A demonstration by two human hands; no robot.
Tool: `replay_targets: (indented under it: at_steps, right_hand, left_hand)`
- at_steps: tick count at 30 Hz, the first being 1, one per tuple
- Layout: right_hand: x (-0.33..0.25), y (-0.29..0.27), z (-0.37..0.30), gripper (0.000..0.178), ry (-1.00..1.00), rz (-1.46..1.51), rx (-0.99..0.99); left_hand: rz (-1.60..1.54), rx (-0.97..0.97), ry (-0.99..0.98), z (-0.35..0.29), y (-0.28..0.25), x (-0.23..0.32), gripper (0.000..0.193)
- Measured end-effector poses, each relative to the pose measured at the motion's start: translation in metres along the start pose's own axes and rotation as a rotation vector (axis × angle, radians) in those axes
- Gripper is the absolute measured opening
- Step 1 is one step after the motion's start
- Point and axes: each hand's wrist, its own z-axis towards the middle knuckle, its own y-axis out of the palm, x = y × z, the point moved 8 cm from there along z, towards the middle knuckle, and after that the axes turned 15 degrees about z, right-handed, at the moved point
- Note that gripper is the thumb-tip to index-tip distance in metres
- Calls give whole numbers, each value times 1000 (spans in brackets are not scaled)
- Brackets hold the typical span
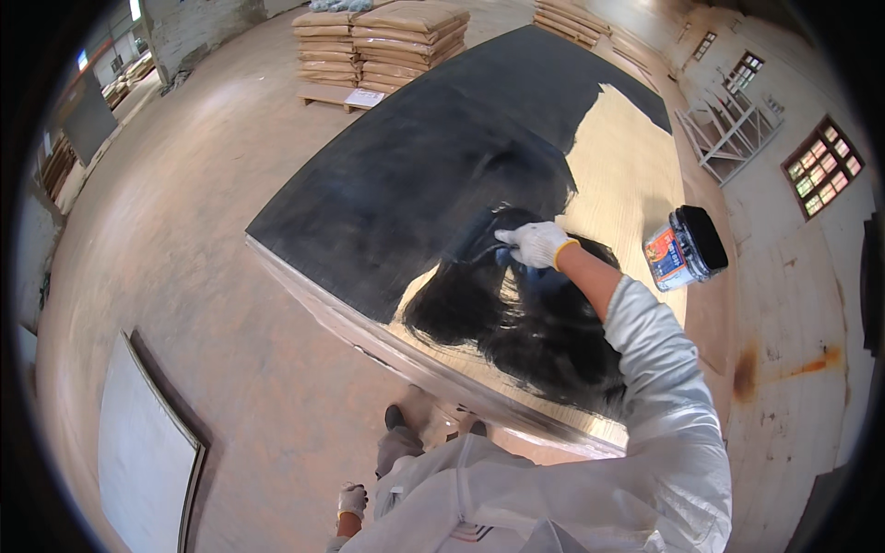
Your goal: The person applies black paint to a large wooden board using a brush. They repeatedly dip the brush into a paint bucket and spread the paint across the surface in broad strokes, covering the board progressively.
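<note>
A large wooden board (627, 175) lies flat on a stack, mostly coated in black paint (424, 175), with bare pale wood at the right. My right hand (535, 244), in a white glove, grips a dark rag or applicator (484, 253) and presses it onto a wet black patch (516, 323) near the board's front edge. My left hand (351, 500), also gloved, hangs by my side near the floor, fingers curled with nothing visible in them. A plastic jar (684, 247) with a black lid stands on the bare wood right of my right arm.
Stacked pale boards on a pallet (383, 41) stand at the back. A framed white panel (147, 452) lies on the concrete floor at lower left. A metal rack (724, 129) leans against the right wall under windows. My shoes (396, 419) stand at the stack's front edge.
</note>
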Motion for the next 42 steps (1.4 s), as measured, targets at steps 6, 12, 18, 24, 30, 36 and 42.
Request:
replay_targets:
  at_steps: [6,12,18,24,30,36,42]
  right_hand:
    - [61,-18,11,60,150,50,70]
    - [-42,11,-9,60,-63,-42,-64]
    - [58,-25,0,63,190,106,28]
    - [-129,46,-35,55,-204,-31,-37]
    - [-101,21,-50,41,-45,-42,-6]
    - [-161,51,-53,42,-168,-3,5]
    - [-51,43,-89,48,-214,-192,-211]
  left_hand:
    - [-41,9,99,-17,11,-5,22]
    - [79,27,172,-33,20,2,26]
    - [-142,67,74,-9,14,-10,28]
    - [84,54,-53,-29,26,-22,28]
    - [-135,95,144,-2,34,-3,31]
    - [0,82,125,11,42,-19,32]
    - [-234,94,117,0,47,-30,31]
